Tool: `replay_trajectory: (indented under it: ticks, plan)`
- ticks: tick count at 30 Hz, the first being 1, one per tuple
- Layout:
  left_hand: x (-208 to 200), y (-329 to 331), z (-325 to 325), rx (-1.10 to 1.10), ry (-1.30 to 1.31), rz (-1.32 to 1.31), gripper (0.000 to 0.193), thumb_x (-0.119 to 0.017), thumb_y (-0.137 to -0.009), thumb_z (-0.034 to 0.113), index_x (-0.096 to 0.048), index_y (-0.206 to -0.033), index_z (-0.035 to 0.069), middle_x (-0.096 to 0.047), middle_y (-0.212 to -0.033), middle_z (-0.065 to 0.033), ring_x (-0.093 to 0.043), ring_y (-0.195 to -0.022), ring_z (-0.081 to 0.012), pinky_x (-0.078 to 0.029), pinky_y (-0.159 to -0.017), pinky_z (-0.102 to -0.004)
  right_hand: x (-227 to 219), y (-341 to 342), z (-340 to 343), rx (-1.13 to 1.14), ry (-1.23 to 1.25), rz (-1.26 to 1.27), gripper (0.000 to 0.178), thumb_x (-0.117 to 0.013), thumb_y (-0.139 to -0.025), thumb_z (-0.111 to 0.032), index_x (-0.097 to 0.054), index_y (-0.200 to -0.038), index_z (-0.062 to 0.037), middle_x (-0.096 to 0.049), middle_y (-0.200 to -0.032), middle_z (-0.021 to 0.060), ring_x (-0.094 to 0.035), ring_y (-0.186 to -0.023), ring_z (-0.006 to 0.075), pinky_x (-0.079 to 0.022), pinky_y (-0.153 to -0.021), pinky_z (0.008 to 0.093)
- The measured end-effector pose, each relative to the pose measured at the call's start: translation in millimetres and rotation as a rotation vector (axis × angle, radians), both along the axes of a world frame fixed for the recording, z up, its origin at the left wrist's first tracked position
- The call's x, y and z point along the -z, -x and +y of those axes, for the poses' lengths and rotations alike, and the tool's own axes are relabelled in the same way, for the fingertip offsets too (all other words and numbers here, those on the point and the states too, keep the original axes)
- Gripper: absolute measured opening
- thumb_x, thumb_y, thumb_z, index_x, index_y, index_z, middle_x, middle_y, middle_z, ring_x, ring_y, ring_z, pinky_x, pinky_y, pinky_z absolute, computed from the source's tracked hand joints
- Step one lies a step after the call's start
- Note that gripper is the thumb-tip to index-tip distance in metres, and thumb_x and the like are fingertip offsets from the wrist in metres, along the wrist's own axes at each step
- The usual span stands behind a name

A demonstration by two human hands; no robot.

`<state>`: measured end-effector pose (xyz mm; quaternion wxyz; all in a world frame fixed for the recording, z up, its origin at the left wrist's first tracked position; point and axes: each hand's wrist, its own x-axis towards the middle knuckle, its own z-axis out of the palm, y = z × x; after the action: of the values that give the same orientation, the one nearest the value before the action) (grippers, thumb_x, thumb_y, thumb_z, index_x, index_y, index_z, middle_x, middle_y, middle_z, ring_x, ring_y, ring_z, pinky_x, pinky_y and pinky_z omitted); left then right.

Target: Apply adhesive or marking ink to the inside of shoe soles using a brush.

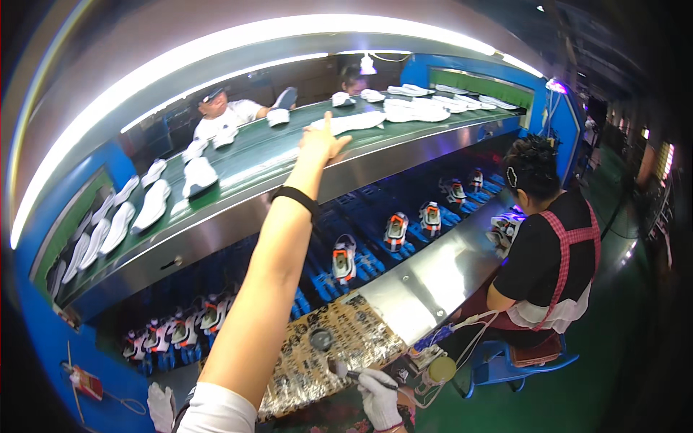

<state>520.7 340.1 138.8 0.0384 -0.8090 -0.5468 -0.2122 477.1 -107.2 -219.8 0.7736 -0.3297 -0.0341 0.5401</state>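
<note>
One white sole (361, 121) at the bare left hand (323, 141), up on the green belt (253, 155). With fingers apart; cannot tell whether touching. Looks light, rubbery, springy, hardly fragile, perhaps slick; best gripped by both side edges at mid-length. Over the desk (419, 296), a slim brush (355, 374), clamped in the gloved right hand (379, 401).
</note>
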Motion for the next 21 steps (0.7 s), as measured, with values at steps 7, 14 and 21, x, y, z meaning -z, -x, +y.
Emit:
replay_trajectory:
  ticks: [7, 14, 21]
  plan:
    - [-12.2, 11.7, 28.3, -0.156, -0.166, 0.103, 0.064, -0.078, -0.077, 0.04, -0.058, -0.127, 0.005, -0.06, -0.129, -0.0214, -0.06, -0.118, -0.0388, -0.05, -0.098, -0.0449, -1.9, -15.5, 8.1, -0.001, -0.016, -0.015, 0.017, -0.068, -0.081, 0.008, -0.07, -0.098, 0.0067, -0.071, -0.091, 0.0148, -0.063, -0.069, 0.0159, -0.051, -0.065, 0.0246]
    - [-1.4, 109.7, -39.9, 0.284, -0.006, -0.696, 0.029, -0.08, -0.071, 0.019, -0.06, -0.088, 0.005, -0.065, -0.084, -0.0091, -0.064, -0.081, -0.0178, -0.054, -0.068, -0.0323, 8.7, -7.3, 6.9, -0.003, -0.048, 0.03, 0.018, -0.068, -0.083, 0.007, -0.07, -0.1, 0.0056, -0.072, -0.091, 0.012, -0.063, -0.069, 0.0139, -0.052, -0.065, 0.0235]
    - [46.0, 249.5, -161.9, 0.646, 0.349, -1.85, 0.043, -0.062, -0.097, 0.027, -0.049, -0.133, 0.008, -0.06, -0.127, -0.01, -0.06, -0.116, -0.0258, -0.054, -0.094, -0.0419, -10.1, 29.2, 5.5, -0.031, -0.112, -0.065, 0.017, -0.069, -0.083, 0.005, -0.07, -0.101, 0.0048, -0.073, -0.092, 0.0118, -0.065, -0.073, 0.0139, -0.052, -0.067, 0.0236]
